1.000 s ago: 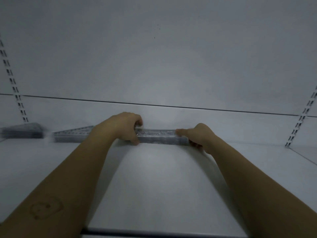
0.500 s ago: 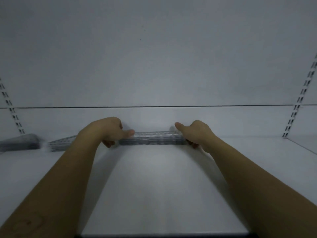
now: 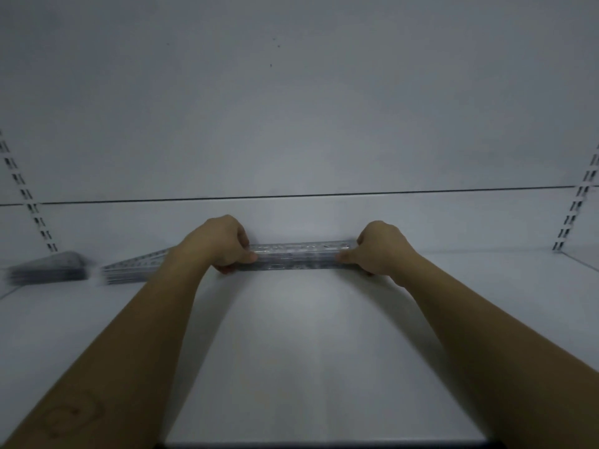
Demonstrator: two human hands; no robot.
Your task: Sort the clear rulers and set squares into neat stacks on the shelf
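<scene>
Endwise, left hand [image 3: 220,246] and right hand [image 3: 384,251] grip the ruler stack [image 3: 298,257].

Forearms stretched forward, left hand [image 3: 223,244] and right hand [image 3: 382,251] gripping ruler stack [image 3: 301,258] ends

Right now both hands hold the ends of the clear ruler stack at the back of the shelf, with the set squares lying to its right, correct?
No: in the head view the set squares lie to the left of the ruler stack; the rest holds.
</scene>
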